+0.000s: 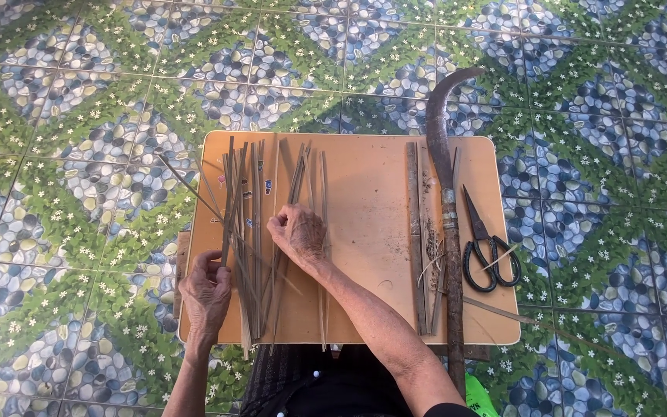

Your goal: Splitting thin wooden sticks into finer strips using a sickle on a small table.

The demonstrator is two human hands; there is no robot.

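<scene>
**Two hands at work on a bundle of bamboo strips, centre-left of frame**

Two bare hands rest on a loose row of thin bamboo strips (260, 232) laid lengthwise on a small tan board (368, 232) at frame centre. The left hand (206, 292), lower left of the board, pinches one or two strips between thumb and curled fingers near their lower ends. The right hand (299, 234), just above and to the right, lies knuckles-up with fingers pressed together on the strips, holding them flat against the board.

Assessment of the step in hand: the strips appear to be under sorting or alignment. Done well, this calls for the right hand to keep firm, even pressure so the neighbours do not slide, while the left lifts only the pinched strip and keeps it parallel to the rest. Several strips overhang the near edge and one slants off to the upper left; these are liable to snag.

Right side of the board: a thicker bamboo slat (416, 239), a long curved-blade knife (448, 216) with its tip reaching onto the tiled floor (79, 116), and black-handled scissors (488, 251), all well apart from the hands.

Containers: none seen; the board alone carries the material.
</scene>
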